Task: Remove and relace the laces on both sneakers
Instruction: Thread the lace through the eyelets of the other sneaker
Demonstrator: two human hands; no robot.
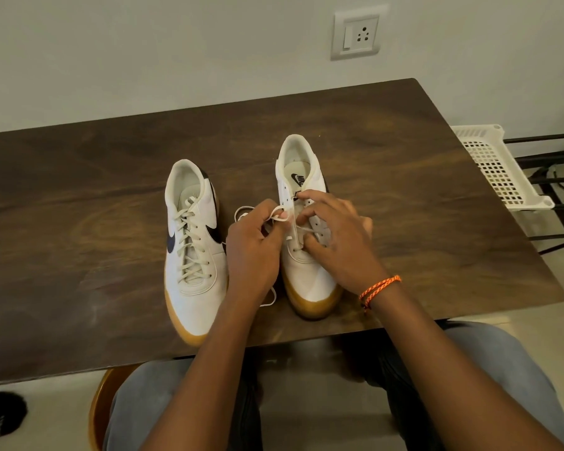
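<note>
Both hands cover the right sneaker's (310, 275) middle eyelets — can't tell how far its lace (275, 212) is threaded. Insole logo's half hidden, and the white basket (495, 167) disappears behind the table (79, 196) corner.

Bare table (404, 177) lies open right of the right sneaker (310, 275); the left sneaker (193, 255) crowds the other side.

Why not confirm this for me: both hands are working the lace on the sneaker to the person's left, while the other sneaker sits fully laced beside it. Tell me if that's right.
One thing is wrong: the hands are on the right sneaker, not the left. The head view shows the left hand pinching the lace and the right hand over its eyelets. The left sneaker sits fully laced beside it.
</note>
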